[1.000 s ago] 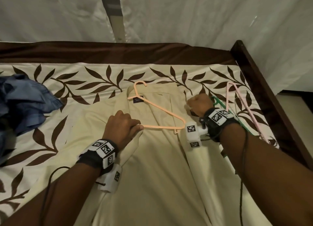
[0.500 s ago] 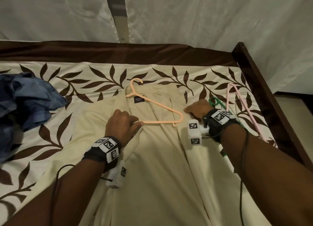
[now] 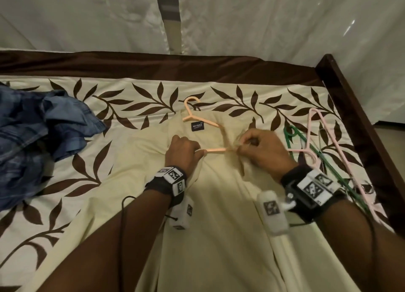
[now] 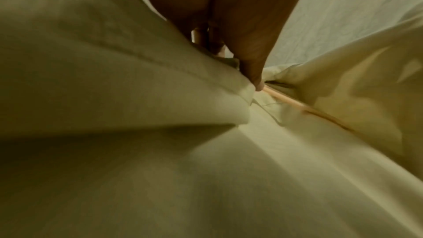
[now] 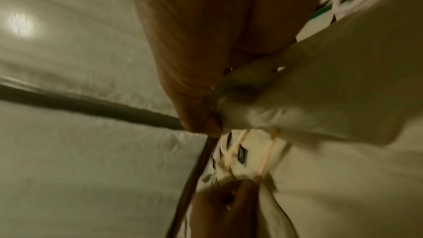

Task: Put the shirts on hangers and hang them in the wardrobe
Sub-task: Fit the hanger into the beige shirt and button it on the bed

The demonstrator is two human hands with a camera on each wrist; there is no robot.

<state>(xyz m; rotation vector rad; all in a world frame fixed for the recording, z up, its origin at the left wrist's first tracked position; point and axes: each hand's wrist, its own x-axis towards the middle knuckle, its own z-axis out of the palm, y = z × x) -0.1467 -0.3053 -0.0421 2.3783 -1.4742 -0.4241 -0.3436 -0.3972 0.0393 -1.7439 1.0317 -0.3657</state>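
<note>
A cream shirt (image 3: 219, 215) lies open on the bed, collar away from me, its black label (image 3: 197, 126) showing. A peach hanger (image 3: 192, 114) lies in the neck, hook over the collar edge. My left hand (image 3: 183, 151) grips the hanger's lower bar together with the shirt's left front. My right hand (image 3: 258, 148) pinches the shirt's right front edge and has it pulled over the hanger's right arm, which is now covered. In the right wrist view the pinched cream fabric (image 5: 297, 100) bunches under my fingers (image 5: 199, 118). The left wrist view shows the peach bar (image 4: 297, 108) among folds.
A crumpled blue denim shirt (image 3: 37, 134) lies at the left of the bed. A pink hanger (image 3: 324, 138) and a green hanger (image 3: 306, 147) lie at the right, near the dark wooden bed frame (image 3: 359, 107). A pale curtain (image 3: 263, 18) hangs behind.
My right hand has moved left from the shirt's right shoulder, drawing the fabric over the hanger's right end. The left hand kept its grip on the bar.
</note>
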